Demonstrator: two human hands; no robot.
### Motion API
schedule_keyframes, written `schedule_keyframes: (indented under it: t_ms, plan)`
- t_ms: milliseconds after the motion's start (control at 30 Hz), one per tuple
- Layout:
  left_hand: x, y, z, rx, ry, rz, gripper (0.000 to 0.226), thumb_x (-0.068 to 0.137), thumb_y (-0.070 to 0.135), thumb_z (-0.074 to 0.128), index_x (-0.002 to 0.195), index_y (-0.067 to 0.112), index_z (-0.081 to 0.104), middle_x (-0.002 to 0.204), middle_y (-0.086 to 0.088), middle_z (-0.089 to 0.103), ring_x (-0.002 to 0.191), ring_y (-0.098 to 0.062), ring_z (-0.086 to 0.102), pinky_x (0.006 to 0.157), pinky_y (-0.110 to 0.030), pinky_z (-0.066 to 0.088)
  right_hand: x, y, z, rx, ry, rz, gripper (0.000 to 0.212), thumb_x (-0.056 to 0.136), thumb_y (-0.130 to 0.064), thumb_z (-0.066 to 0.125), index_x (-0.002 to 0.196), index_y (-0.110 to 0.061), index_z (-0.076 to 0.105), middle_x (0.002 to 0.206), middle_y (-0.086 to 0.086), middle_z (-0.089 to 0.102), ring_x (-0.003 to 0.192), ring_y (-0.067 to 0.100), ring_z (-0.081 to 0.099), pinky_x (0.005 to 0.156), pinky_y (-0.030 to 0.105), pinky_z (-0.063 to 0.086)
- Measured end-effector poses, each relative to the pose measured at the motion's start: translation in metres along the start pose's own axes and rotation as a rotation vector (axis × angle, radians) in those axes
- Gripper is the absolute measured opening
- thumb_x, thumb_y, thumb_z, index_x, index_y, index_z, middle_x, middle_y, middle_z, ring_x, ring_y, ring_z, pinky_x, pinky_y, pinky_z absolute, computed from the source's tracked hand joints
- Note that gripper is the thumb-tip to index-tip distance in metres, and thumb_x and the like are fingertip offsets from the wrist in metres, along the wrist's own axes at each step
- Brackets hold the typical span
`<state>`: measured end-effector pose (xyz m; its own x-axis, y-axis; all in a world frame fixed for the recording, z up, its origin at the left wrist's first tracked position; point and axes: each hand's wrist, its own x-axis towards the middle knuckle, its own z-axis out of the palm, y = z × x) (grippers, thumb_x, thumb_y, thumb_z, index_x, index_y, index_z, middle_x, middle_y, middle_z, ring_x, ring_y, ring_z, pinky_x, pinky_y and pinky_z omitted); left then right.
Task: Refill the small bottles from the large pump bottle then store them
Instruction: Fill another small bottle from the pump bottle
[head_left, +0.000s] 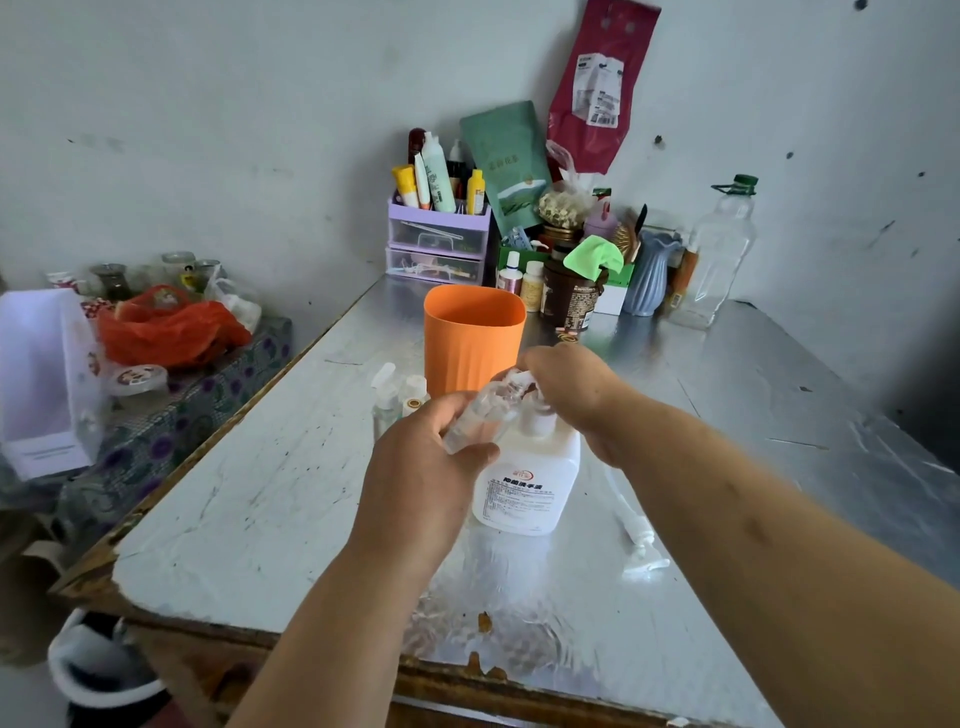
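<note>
A large white bottle with a printed label stands on the metal-covered table; its neck looks open. Its pump head with tube lies on the table to the right. My left hand grips a small clear bottle, tilted over the large bottle's neck. My right hand pinches the small bottle's top end. Two more small bottles stand left of the large bottle, in front of an orange cup.
At the back stand a purple drawer organiser with tubes, pouches, jars, a blue vase and an empty clear bottle. A side surface on the left holds a red bag and a white box.
</note>
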<state>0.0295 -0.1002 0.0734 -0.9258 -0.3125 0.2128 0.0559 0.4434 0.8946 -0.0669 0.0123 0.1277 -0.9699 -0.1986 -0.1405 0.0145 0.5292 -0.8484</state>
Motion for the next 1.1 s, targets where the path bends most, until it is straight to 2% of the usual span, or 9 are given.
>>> schedule_keyframes:
  t_ms: [100,200,267,400,467,633,733,833,1100]
  plan:
    - [0.0,-0.001,0.001,0.021,0.004,-0.001,0.043,0.09,0.026,0.068,0.131,0.035,0.058,0.108,0.019,0.062,0.09,0.002,0.055,0.069,-0.009,0.039,0.0,0.001,0.0,-0.013,0.002,-0.028,0.018,0.087,-0.011,0.036,0.073,-0.014,0.047,0.074,0.014,0.042,0.068,0.023,0.038,0.065,0.034,0.032]
    - [-0.001,-0.001,0.003,0.032,0.006,-0.007,0.045,0.09,0.027,0.068,0.133,0.033,0.057,0.122,0.014,0.065,0.102,-0.007,0.061,0.083,-0.024,0.05,0.002,0.001,0.001,0.056,0.026,-0.005,0.039,0.097,-0.002,0.032,0.061,-0.016,0.033,0.065,0.006,0.033,0.056,0.013,0.03,0.055,0.023,0.029]
    - [-0.002,0.001,0.003,0.033,0.001,-0.013,0.044,0.09,0.027,0.067,0.133,0.033,0.057,0.126,0.011,0.065,0.108,-0.011,0.063,0.09,-0.032,0.053,0.001,0.0,0.001,0.026,0.039,-0.006,0.038,0.099,-0.005,0.031,0.062,-0.017,0.034,0.066,0.004,0.034,0.057,0.012,0.031,0.055,0.022,0.029]
    - [-0.005,0.003,0.002,0.04,0.001,-0.019,0.043,0.091,0.027,0.066,0.133,0.033,0.056,0.125,0.011,0.065,0.108,-0.012,0.063,0.086,-0.028,0.051,-0.008,-0.003,0.001,-0.02,0.015,0.029,0.021,0.091,-0.014,0.036,0.078,-0.012,0.052,0.08,0.011,0.046,0.072,0.021,0.04,0.065,0.032,0.032]
    - [-0.006,0.004,0.001,0.052,-0.002,-0.01,0.042,0.091,0.028,0.066,0.132,0.034,0.056,0.124,0.012,0.065,0.105,-0.009,0.062,0.084,-0.025,0.048,-0.012,-0.004,-0.001,-0.031,-0.015,0.042,0.027,0.091,-0.016,0.038,0.094,-0.004,0.062,0.089,0.013,0.052,0.079,0.021,0.044,0.067,0.032,0.033]
    - [-0.008,0.006,-0.001,0.065,-0.006,0.007,0.042,0.091,0.029,0.066,0.131,0.033,0.056,0.126,0.012,0.064,0.099,-0.003,0.056,0.083,-0.022,0.044,-0.017,-0.007,-0.004,-0.058,-0.009,0.032,0.027,0.093,-0.015,0.038,0.098,-0.003,0.061,0.088,0.008,0.047,0.076,0.019,0.041,0.067,0.031,0.032]
    - [-0.008,0.007,-0.002,0.066,-0.005,0.009,0.041,0.091,0.028,0.066,0.131,0.033,0.057,0.126,0.012,0.065,0.1,-0.004,0.057,0.084,-0.023,0.045,-0.015,-0.007,-0.003,-0.049,-0.004,0.023,0.022,0.092,-0.013,0.036,0.089,-0.006,0.057,0.086,0.009,0.045,0.077,0.021,0.04,0.066,0.031,0.031]
    - [-0.006,0.007,-0.003,0.071,0.004,0.007,0.042,0.09,0.026,0.067,0.13,0.033,0.057,0.125,0.011,0.065,0.101,-0.006,0.057,0.086,-0.025,0.046,-0.013,-0.008,-0.002,-0.065,0.007,-0.008,0.021,0.093,-0.01,0.034,0.077,-0.009,0.046,0.076,0.01,0.042,0.067,0.019,0.037,0.058,0.03,0.029]
    - [-0.003,0.004,-0.001,0.118,0.007,0.007,0.042,0.09,0.031,0.067,0.131,0.033,0.056,0.127,0.012,0.064,0.105,-0.008,0.06,0.088,-0.027,0.046,-0.004,-0.003,0.0,-0.057,0.026,-0.016,0.028,0.094,-0.008,0.032,0.067,-0.014,0.038,0.075,0.013,0.038,0.069,0.023,0.036,0.062,0.032,0.031]
